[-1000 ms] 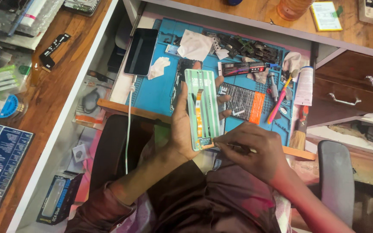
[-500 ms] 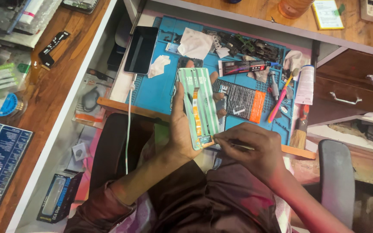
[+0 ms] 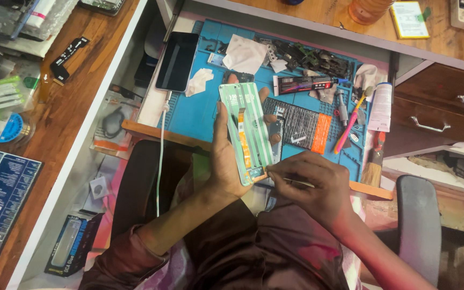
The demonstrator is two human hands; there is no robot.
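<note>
My left hand (image 3: 226,161) grips a pale green phone screen panel (image 3: 247,129) from its left edge, back side up, with an orange flex ribbon running down its length. The panel is tilted above the blue work mat (image 3: 194,110). My right hand (image 3: 310,182) is closed on a thin metal tool (image 3: 296,182), whose tip meets the panel's lower right corner. A second phone part shows behind the panel's right edge, under my left fingertips.
A dark phone (image 3: 177,60) with a white cable (image 3: 160,161) lies on the mat's left. A black glue tube (image 3: 303,84), pink tool (image 3: 350,126), white tube (image 3: 382,106), brush (image 3: 372,169) and ribbed black pad (image 3: 296,124) crowd the right. Wooden drawers (image 3: 436,107) stand at right, a cluttered wooden desk (image 3: 44,129) at left.
The panel and my left hand have shifted slightly left and up. My right hand stays at the panel's lower corner with the tool.
</note>
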